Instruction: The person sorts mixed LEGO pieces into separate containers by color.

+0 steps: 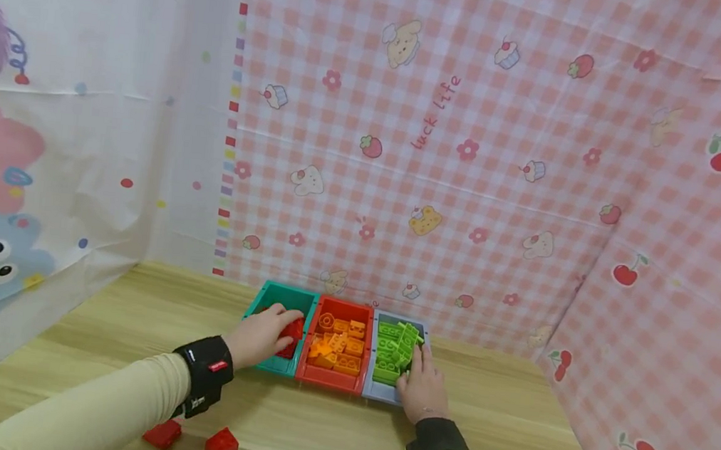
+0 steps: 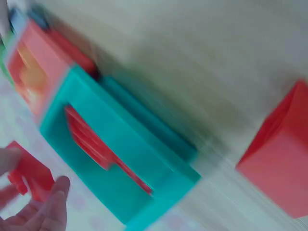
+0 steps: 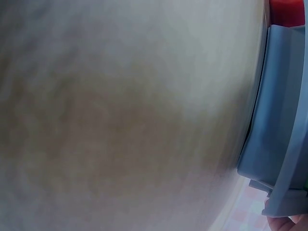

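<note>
My left hand (image 1: 263, 336) is over the teal bin (image 1: 284, 291). In the left wrist view its thumb and fingers pinch a red toy brick (image 2: 37, 172) above that bin. More red bricks (image 2: 89, 139) lie inside. My right hand (image 1: 425, 391) rests at the right side of the grey-blue bin (image 1: 382, 393), fingers reaching forward along its edge beside green bricks (image 1: 391, 346). Only fingertips at the bin's outer corner show in the right wrist view, so their exact contact is partly hidden.
Between these two bins stands a red bin (image 1: 332, 382) of orange bricks (image 1: 340, 345); all three sit side by side. On the wooden table nearer me lie a red block (image 1: 221, 449) and a flatter red piece (image 1: 162, 434). A checked cloth (image 1: 402, 186) hangs behind.
</note>
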`<action>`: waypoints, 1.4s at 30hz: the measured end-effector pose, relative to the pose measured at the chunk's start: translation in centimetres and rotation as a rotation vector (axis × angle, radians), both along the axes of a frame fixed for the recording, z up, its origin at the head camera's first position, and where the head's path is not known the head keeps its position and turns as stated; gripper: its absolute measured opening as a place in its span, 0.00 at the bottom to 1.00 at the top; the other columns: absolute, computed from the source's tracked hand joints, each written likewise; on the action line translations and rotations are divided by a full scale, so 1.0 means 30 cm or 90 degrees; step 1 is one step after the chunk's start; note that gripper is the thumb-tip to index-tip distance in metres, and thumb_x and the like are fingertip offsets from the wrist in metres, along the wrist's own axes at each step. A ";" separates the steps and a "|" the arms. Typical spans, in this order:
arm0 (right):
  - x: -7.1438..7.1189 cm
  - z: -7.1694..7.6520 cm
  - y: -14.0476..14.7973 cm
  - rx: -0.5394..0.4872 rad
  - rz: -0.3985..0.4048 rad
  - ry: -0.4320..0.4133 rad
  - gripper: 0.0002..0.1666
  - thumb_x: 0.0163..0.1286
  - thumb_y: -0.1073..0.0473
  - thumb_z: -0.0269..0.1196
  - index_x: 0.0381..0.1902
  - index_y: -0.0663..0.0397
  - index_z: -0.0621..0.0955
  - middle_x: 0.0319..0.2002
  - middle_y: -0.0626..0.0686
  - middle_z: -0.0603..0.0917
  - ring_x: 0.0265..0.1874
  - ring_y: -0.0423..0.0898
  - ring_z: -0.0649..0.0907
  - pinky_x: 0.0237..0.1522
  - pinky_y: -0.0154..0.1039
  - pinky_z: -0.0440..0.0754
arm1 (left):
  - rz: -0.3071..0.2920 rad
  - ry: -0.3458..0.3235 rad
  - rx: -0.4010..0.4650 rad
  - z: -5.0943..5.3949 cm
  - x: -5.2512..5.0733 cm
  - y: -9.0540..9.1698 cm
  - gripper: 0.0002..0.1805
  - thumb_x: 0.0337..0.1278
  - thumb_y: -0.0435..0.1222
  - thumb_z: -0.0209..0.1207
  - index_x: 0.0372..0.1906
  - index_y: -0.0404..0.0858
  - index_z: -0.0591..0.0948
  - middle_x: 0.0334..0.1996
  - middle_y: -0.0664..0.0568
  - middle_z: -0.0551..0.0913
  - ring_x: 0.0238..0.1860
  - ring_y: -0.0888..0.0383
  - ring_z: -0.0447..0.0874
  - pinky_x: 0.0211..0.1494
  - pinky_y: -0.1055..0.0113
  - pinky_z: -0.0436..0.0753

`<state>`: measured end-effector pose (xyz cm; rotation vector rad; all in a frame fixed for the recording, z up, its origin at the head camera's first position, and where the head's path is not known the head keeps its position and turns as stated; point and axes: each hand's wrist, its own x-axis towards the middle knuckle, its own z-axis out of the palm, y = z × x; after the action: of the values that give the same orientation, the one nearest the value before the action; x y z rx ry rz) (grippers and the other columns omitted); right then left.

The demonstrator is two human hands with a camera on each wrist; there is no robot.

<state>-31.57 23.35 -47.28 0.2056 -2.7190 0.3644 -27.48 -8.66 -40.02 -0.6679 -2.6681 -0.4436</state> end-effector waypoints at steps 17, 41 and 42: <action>0.028 -0.016 -0.106 -0.006 0.019 0.002 0.36 0.64 0.56 0.55 0.68 0.62 0.62 0.67 0.62 0.61 0.48 0.64 0.73 0.49 0.55 0.71 | 0.132 -0.143 -0.012 -0.117 -0.195 -0.092 0.16 0.60 0.22 0.49 0.53 0.28 0.74 0.45 0.36 0.78 0.47 0.42 0.77 0.49 0.52 0.75; 0.001 0.000 -0.006 -0.030 0.023 -0.025 0.37 0.65 0.57 0.52 0.69 0.66 0.58 0.68 0.65 0.56 0.53 0.67 0.70 0.51 0.59 0.69 | -0.099 -0.063 -0.066 0.025 0.139 -0.214 0.12 0.59 0.28 0.55 0.47 0.33 0.79 0.43 0.47 0.77 0.44 0.51 0.77 0.48 0.58 0.77; 0.000 -0.002 0.001 -0.030 0.022 -0.027 0.37 0.65 0.57 0.52 0.69 0.65 0.57 0.68 0.64 0.56 0.54 0.68 0.69 0.52 0.59 0.69 | -0.106 -0.075 -0.075 0.016 0.152 -0.235 0.12 0.58 0.29 0.55 0.47 0.33 0.79 0.42 0.48 0.77 0.43 0.52 0.77 0.47 0.58 0.77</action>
<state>-31.57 23.38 -47.33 0.2336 -2.7480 0.4465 -22.93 -15.71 -39.53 -0.9300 -2.7778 -0.3823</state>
